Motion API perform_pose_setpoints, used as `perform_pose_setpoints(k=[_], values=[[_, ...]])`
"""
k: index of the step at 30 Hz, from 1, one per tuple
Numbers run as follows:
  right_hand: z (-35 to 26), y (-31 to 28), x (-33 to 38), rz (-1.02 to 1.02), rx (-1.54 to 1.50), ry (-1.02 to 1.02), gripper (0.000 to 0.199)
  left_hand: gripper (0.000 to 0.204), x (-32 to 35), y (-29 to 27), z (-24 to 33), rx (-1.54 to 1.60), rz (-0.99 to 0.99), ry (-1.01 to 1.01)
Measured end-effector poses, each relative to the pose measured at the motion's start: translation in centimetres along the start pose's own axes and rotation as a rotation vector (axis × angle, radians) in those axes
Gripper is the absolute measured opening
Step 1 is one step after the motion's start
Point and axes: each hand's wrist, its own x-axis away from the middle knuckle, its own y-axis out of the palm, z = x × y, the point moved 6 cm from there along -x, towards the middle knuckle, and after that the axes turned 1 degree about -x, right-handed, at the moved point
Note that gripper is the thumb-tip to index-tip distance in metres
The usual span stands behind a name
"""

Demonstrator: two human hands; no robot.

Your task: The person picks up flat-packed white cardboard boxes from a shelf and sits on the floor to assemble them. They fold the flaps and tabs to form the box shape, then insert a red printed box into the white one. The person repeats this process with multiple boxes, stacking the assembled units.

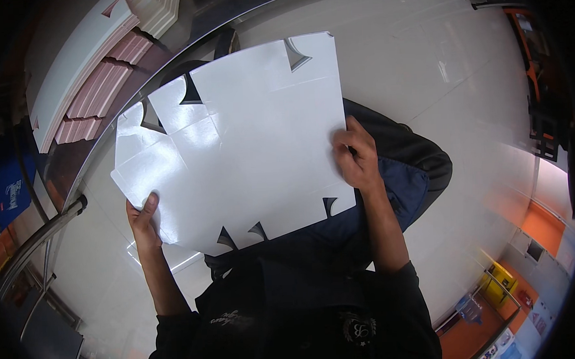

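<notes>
You have a white glossy sheet [260, 136] between your two hands, its broad face turned up above your lap. Fold creases cross it toward your left hand and along its far strip, and curved, pointed cut-outs notch its far and near edges. Your left hand [144, 219] is gripping the sheet's left border near the lower corner, thumb laid on the upper face and the other fingers mostly hidden beneath. Your right hand [357, 154] is closed at the opposite border, fingers curled in; its fingertips are blurred, so you cannot tell exactly how they press.

Below the right hand and just beyond it, you have a dark trouser leg [421, 148] bent outward, with blue cloth [400, 190] near your wrist. Your dark shirt [293, 320] lies between your forearms. Beyond the left hand, ahead of you, stands a desk [200, 16] bearing stacked boards [80, 70] with white tops and pinkish edges. Pale floor [404, 52] spreads past the right hand. A metal rail [43, 238] runs out to the left of your left hand.
</notes>
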Motion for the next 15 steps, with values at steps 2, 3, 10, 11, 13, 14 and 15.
perform_pose_setpoints(k=[2,3,10,11,13,14,15], values=[[0.08,-0.05,0.15,-0.012,-0.007,0.02,0.019,0.055,-0.06,-0.13,-0.2,-0.012,0.007,-0.015],[0.09,-0.05,0.21,-0.018,-0.01,0.03,0.02,0.056,-0.09,-0.13,-0.2,-0.009,-0.001,-0.013],[-0.32,-0.03,0.07,0.003,-0.049,0.061,0.023,0.06,-0.11,-0.05,-0.21,0.001,-0.015,-0.005],[-0.34,-0.07,0.05,-0.006,-0.047,0.058,0.024,0.06,-0.1,-0.01,-0.18,0.0,-0.018,-0.003],[-0.3,-0.05,0.04,0.001,-0.038,0.041,0.023,0.061,-0.1,-0.04,-0.23,-0.003,-0.021,-0.001],[-0.23,0.11,0.06,0.017,-0.031,0.026,0.021,0.061,-0.12,-0.04,-0.26,-0.004,-0.023,0.001],[-0.25,0.13,0.09,0.033,-0.024,0.01,0.02,0.06,-0.16,-0.04,-0.31,-0.005,-0.024,-0.004]])
